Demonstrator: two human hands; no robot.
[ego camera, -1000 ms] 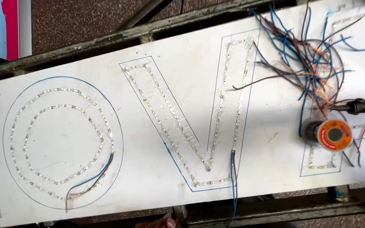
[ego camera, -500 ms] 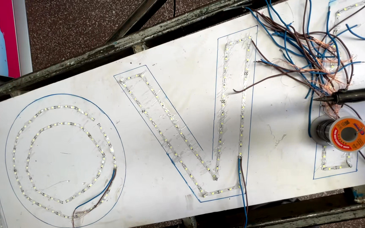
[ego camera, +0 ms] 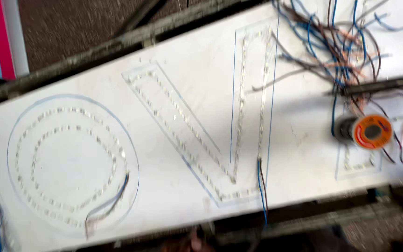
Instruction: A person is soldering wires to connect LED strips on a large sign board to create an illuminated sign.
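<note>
I see neither of my hands in view, so I cannot tell their grip. The orange solder spool (ego camera: 368, 132) lies on the white sign board (ego camera: 187, 84) at right, just near the soldering iron (ego camera: 383, 85) and tangled wires (ego camera: 336, 42).

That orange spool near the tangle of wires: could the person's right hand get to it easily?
Probably yes: the orange spool lies uncovered on the white board, only thin wires beside it. No hand is clearly in view, though.

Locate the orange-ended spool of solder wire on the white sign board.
In the head view, the orange-ended spool of solder wire lies on the right part of the white sign board, just below the tangle of blue and brown wires and right of the V-shaped light outline.
</note>
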